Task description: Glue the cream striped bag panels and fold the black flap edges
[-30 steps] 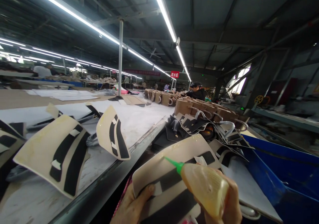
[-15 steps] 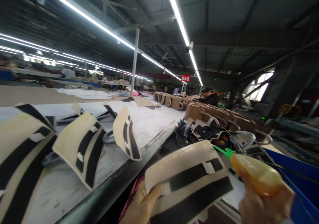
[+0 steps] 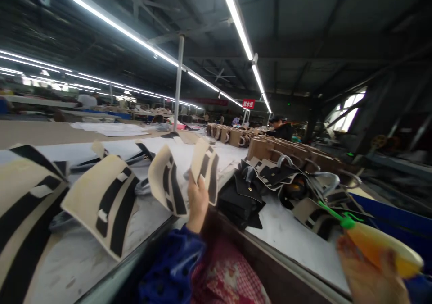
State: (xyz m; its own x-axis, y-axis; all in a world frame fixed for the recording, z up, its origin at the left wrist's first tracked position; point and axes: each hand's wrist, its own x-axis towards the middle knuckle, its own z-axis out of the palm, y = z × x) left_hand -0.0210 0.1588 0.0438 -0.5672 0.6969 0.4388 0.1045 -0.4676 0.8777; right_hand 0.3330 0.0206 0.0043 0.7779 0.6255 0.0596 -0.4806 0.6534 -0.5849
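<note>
My left hand (image 3: 197, 202) grips the lower edge of a curved cream panel with black strips (image 3: 205, 164), just above the white-covered table. Left of it stand similar panels, the nearest being a curved panel (image 3: 158, 173) close to my fingers, then a larger panel (image 3: 89, 191). In my right hand (image 3: 369, 268), at the lower right, is a squeeze bottle (image 3: 384, 245) of amber liquid with a green nozzle. The nozzle points up and left, over a striped panel (image 3: 312, 216) lying on the right-hand table.
Black bag pieces (image 3: 239, 196) are heaped ahead on the right, beside a long row of brown bags (image 3: 280, 153) with looped handles. A blue bin (image 3: 384, 218) is at far right. White paper (image 3: 108, 128) lies on the left table. People are in the background.
My left hand has carried the cream panel forward and up, away from the bottle to the left table's edge. My right hand has moved slightly right and down with the bottle.
</note>
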